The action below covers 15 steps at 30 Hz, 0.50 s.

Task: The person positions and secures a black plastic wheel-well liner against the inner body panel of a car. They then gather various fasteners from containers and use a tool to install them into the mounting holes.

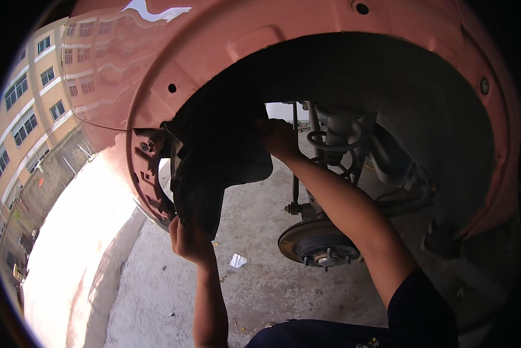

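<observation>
A black wheel-arch liner (225, 156) hangs at the front of a pink car's wheel arch (260, 23), partly lost in shadow. My left hand (188, 238) is closed on its lower edge, beside the pink bracket with openings (147, 177). Higher up, my right hand (279, 138) is curled round the liner's right edge, its fingertips hidden in shade. Just right of that hand are a coil spring (336, 139) and a suspension arm (399, 162). Below them sits the brake disc (295, 243) with protruding studs.
The concrete floor (249, 296) runs under the car, with a crumpled white scrap (238, 260) on it. Sunlit ground (80, 232) and a yellow building (28, 98) are outside at the left. The pink body panel (98, 69) curves over the upper left.
</observation>
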Motion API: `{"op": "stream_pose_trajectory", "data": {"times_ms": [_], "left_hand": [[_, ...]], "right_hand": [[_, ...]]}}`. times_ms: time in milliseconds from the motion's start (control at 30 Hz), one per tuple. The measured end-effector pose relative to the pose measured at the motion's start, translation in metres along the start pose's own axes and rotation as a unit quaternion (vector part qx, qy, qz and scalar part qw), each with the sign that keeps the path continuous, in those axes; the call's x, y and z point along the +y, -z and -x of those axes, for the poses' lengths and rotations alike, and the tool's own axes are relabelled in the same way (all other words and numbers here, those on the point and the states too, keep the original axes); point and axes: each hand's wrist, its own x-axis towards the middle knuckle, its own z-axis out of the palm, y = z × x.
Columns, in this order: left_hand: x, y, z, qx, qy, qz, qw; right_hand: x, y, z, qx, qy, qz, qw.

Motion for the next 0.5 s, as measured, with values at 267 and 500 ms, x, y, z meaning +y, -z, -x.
{"op": "stream_pose_trajectory", "data": {"times_ms": [267, 500], "left_hand": [[0.007, 0.013, -0.026, -0.006, -0.047, -0.067, 0.997], [0.016, 0.023, -0.042, -0.049, -0.007, -0.138, 0.989]], "right_hand": [[-0.001, 0.022, 0.012, -0.001, 0.108, 0.102, 0.989], [-0.126, 0.095, 0.031, -0.145, 0.150, -0.251, 0.945]]}}
